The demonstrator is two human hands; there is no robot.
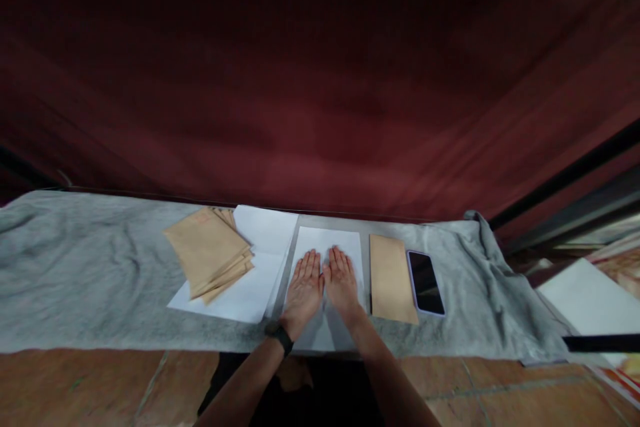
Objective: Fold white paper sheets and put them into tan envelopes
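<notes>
A white sheet of paper [330, 237] lies upright in front of me on the grey cloth. Over its left half rests my left hand [304, 287], fingers stretched out and holding nothing; a dark watch [279, 335] is on that wrist. My right hand [341, 280] lies beside it on the sheet, also with straight fingers and nothing in it. The two thumbs are close together. Just right of the sheet is a brown paper envelope [393, 278]. To the left, a fanned pile of brown envelopes [207, 247] sits on a stack of white paper [267, 233].
A phone [426, 283] with a purple edge lies right of the single envelope. The grey cloth [100, 267] covers the long narrow table. Behind it hangs a dark red curtain-like sheet [320, 113]. Dark bars [570, 170] and a white board [593, 297] stand at the right.
</notes>
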